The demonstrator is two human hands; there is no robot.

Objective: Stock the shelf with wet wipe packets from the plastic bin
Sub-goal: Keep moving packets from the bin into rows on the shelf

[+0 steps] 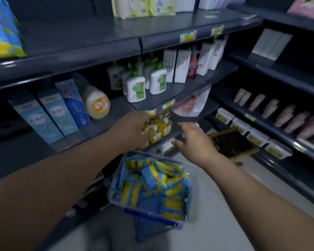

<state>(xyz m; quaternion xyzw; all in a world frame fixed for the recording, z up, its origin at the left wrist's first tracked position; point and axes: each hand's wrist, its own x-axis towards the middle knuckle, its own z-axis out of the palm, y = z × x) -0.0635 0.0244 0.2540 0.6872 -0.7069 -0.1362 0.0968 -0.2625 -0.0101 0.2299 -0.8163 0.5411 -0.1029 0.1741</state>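
A clear plastic bin (116,198) with a blue rim sits low in the middle, filled with several blue and yellow wet wipe packets (159,185). Above it, my left hand (132,127) reaches toward a lower shelf (172,134) and touches small yellow bottles (158,127) there; its fingers are partly hidden. My right hand (190,140) hovers beside it, fingers spread, holding nothing. Both hands are above and beyond the bin.
Dark shelves run left and right. Green and white soap bottles (136,87) and white boxes (181,66) stand on the middle shelf, blue cartons (51,115) to the left. A brush (230,142) lies by the floor; white tubs (256,136) line the right shelf.
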